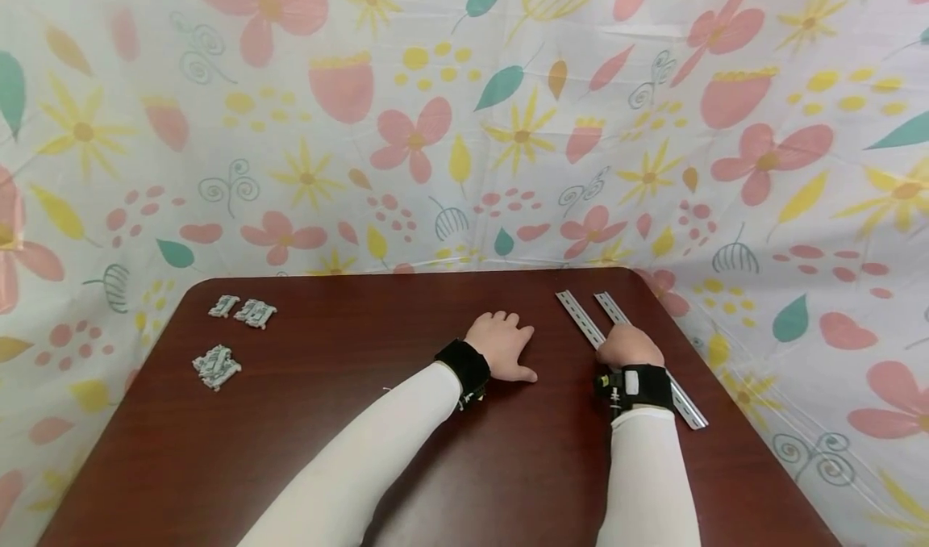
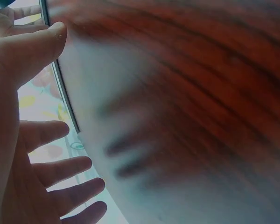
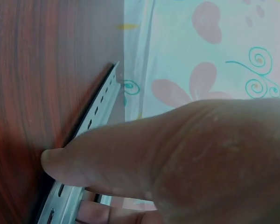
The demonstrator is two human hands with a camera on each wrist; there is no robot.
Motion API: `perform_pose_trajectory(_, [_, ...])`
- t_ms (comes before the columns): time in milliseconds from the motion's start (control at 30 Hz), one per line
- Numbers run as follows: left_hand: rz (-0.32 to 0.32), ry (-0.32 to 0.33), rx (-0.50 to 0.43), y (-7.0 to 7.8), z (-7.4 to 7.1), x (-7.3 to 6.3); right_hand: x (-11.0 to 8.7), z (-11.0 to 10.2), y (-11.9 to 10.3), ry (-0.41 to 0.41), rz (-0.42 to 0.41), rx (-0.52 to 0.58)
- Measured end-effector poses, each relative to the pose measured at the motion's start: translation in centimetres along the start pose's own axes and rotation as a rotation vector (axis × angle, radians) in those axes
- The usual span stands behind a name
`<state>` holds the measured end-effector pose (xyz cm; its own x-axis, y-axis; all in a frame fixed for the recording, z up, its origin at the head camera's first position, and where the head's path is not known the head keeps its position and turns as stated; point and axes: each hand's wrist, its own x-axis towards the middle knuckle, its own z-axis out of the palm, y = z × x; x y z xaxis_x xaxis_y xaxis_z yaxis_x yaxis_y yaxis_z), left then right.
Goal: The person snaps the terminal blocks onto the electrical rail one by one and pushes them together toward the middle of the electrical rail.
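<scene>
My right hand (image 1: 630, 347) grips a slotted metal DIN rail (image 1: 578, 315) on the right side of the table. In the right wrist view the thumb (image 3: 86, 161) lies across the near rail (image 3: 102, 100), with fingers bent round its other side. A second slotted rail (image 1: 685, 402) runs alongside, partly covered by this hand and wrist. My left hand (image 1: 501, 347) is at the middle of the table, palm down, fingers spread and nothing held. Its straight fingers (image 2: 72, 170) show in the left wrist view above the glossy tabletop.
Small grey-white plastic pieces lie in groups on the table's left side: a little one (image 1: 223, 306), one beside it (image 1: 256, 313) and a heap (image 1: 216, 367) nearer me. A floral curtain (image 1: 435, 127) hangs behind the dark red-brown table (image 1: 348, 321).
</scene>
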<state>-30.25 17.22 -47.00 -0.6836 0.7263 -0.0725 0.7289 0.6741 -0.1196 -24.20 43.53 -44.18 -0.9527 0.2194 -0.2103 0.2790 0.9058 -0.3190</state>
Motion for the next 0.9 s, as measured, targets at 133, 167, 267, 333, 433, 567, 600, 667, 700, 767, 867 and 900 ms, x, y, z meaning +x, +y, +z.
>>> perform_pose_trajectory(133, [0.004, 0.0, 0.005, 0.0, -0.2, -0.2, -0.3, -0.1, -0.3, 0.009, 0.025, 0.002])
perform_pose_trajectory(167, [0.006, 0.002, 0.006, 0.0, -0.2, -0.2, -0.3, -0.1, -0.3, 0.009, 0.027, 0.003])
perform_pose_trajectory(267, [0.003, 0.005, 0.006, -0.3, -0.2, -0.4, -0.3, 0.1, -0.4, 0.027, 0.011, -0.005])
perform_pose_trajectory(333, [-0.003, 0.005, 0.001, -0.5, -0.1, -0.5, -0.1, 0.3, -0.6, 0.04, -0.017, -0.009])
perform_pose_trajectory(433, [-0.01, 0.01, -0.004, -1.0, 0.1, -0.6, 0.4, 0.6, -0.9, 0.055, -0.065, -0.011])
perform_pose_trajectory(567, [-0.017, 0.019, -0.002, -1.6, 0.1, -0.9, 0.9, 1.0, -1.7, 0.057, -0.124, -0.004])
perform_pose_trajectory(600, [-0.019, 0.021, -0.003, -1.7, 0.0, -1.0, 1.0, 1.1, -2.0, 0.059, -0.136, -0.007])
perform_pose_trajectory(667, [-0.02, 0.021, -0.006, -2.0, 0.0, -1.1, 1.1, 1.3, -2.7, 0.057, -0.152, -0.006])
perform_pose_trajectory(700, [-0.022, 0.024, -0.008, -2.1, 0.0, -1.2, 1.1, 1.4, -3.1, 0.056, -0.158, -0.007])
perform_pose_trajectory(767, [-0.025, 0.036, -0.016, -2.2, -0.1, -1.4, 1.1, 1.7, -4.0, 0.048, -0.17, 0.002])
perform_pose_trajectory(867, [-0.033, 0.053, -0.04, -2.6, 0.1, -1.7, 1.0, 2.4, -5.4, 0.043, -0.181, 0.009])
perform_pose_trajectory(900, [-0.036, 0.059, -0.048, -2.8, 0.2, -1.8, 1.0, 2.6, -5.9, 0.041, -0.191, 0.011])
